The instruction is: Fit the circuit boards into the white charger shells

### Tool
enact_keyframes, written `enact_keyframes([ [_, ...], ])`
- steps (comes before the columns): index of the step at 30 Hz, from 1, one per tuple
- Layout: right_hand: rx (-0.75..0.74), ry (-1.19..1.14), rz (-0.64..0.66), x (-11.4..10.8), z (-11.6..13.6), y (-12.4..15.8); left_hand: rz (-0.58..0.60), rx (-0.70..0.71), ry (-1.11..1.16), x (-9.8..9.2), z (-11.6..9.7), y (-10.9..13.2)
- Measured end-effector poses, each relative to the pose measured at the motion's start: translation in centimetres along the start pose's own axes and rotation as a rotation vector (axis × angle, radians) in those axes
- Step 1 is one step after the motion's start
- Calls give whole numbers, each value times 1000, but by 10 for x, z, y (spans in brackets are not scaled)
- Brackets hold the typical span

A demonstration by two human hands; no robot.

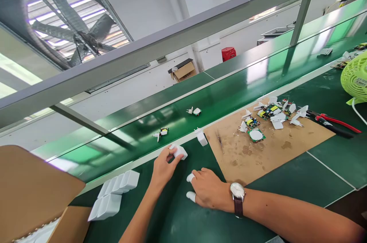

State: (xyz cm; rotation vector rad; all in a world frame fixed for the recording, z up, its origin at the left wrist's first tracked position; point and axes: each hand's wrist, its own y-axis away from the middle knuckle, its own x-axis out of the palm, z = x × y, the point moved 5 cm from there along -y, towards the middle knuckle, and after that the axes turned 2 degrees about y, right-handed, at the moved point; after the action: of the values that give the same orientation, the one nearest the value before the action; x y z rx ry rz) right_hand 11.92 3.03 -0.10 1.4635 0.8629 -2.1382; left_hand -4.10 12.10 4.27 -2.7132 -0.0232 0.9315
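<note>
My left hand (164, 168) pinches a small white plastic housing (180, 152) above the green bench, near the conveyor's edge. Beside it my right hand (208, 188) hovers with thumb and forefinger apart, white covers on both fingertips and nothing between them. Another white housing (201, 137) stands at the bench's back edge, just right of the held one. Left of my left hand, white housings (118, 184) sit in two rows. Green circuit boards with white plug parts (276, 113) lie heaped on a brown sheet (258, 159) at right, with a single board (256, 135) in front.
Tweezers (220, 140) lie on the brown sheet; red-handled pliers (334, 122) rest at its right. A light-green fan (355, 76) stands at far right. An open cardboard box (70, 224) occupies the left. The green conveyor (223, 101) carries two board assemblies (162, 132) under a metal rail.
</note>
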Motion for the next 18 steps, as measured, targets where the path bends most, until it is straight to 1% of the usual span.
enact_keyframes([
  [3, -53, 35, -8, 5, 0, 2, 89, 55, 37, 24, -10, -27],
  [5, -68, 53, -13, 8, -1, 4, 144, 94, 40, 42, -18, -37],
  [7, -80, 66, -18, 11, -2, 5, 164, 120, 42, 56, -24, -41],
  [9, -95, 76, -23, 12, -1, 5, 171, 144, 54, 64, -27, -42],
  [11, -113, 83, -32, 13, 0, 6, 198, 191, 84, 66, -27, -43],
  [13, -135, 86, -28, 15, 1, 5, 194, 235, 72, 60, -21, -50],
  [14, -148, 88, -22, 17, 2, 5, 155, 229, 22, 52, -15, -57],
  [15, -162, 90, -14, 19, 2, 4, 94, 202, -50, 42, -6, -67],
  [17, -194, 94, -8, 24, 3, 2, -63, 78, -230, 15, 16, -91],
  [18, -206, 95, -16, 26, 3, 1, -114, 20, -292, 0, 28, -103],
])
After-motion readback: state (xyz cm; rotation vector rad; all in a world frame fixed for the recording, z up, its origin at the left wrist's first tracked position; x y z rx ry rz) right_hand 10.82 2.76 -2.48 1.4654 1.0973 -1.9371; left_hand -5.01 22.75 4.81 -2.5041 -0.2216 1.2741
